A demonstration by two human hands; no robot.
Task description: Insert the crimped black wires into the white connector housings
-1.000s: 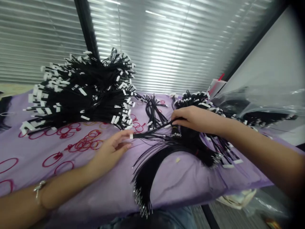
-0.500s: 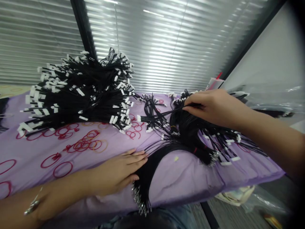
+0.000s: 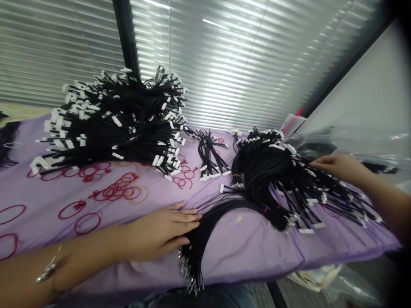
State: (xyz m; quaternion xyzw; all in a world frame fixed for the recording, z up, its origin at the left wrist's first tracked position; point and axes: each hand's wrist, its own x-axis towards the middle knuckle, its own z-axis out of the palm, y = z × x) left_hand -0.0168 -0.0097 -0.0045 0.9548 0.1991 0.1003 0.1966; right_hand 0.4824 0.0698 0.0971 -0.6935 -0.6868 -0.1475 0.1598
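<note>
My left hand (image 3: 163, 231) lies flat, fingers stretched out, on the near end of a curved bundle of thin black wires (image 3: 215, 222). Bare silvery tips (image 3: 189, 271) fan out at that bundle's end, close to the table's front edge. At the right, my right hand (image 3: 343, 169) has its fingertips pinched together at the edge of a pile of black wires with white connectors (image 3: 308, 184); what is between them is hard to make out. Tied black bundles (image 3: 257, 171) with silvery ends lie between my hands.
A tall heap of black wires with white connectors (image 3: 112, 124) stands at the back left. Red rubber bands (image 3: 115, 188) lie scattered on the purple cloth (image 3: 244, 256). A small wire bunch (image 3: 210, 154) lies mid-table. Behind are a cup with a red straw (image 3: 293, 122) and blinds (image 3: 205, 55).
My right hand has moved right and away from the tied bundles, to the right-hand pile. The dark strands it held across the small bunch no longer stretch there. My left hand stays on its bundle.
</note>
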